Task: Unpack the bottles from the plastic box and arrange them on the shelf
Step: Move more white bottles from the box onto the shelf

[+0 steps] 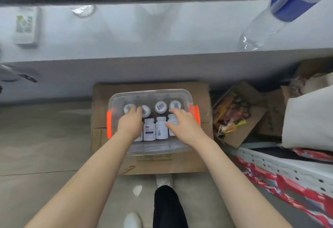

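- Looking at the white bottles (pixel 149 129), about eight, packed in two rows inside the clear plastic box (pixel 158 149).
- Finding none of them out on any shelf, so judging the job as only just starting, with nearly all of it left to do.
- Seeing the back row standing up, round caps facing up at the camera.
- Seeing the front row seeming to lie flat, long way running from near to far, caps pointing away from the person.
- Laying the left hand (pixel 130 121) over the caps at the back left, fingers bent; not able to tell if gripping.
- Spreading the right hand (pixel 182 123) over the bottle at the front right, thumb touching its side, fingers looking straight and not wrapping round it.
- Resting the plastic box, with its orange clips (pixel 109 125), on a brown cardboard box (pixel 198 90) on the floor.
- Noticing a gray ledge (pixel 162 35) above, carrying a big water bottle (pixel 261 27) and a remote (pixel 26 26), plus a white rack with holes (pixel 288 170) on the right.
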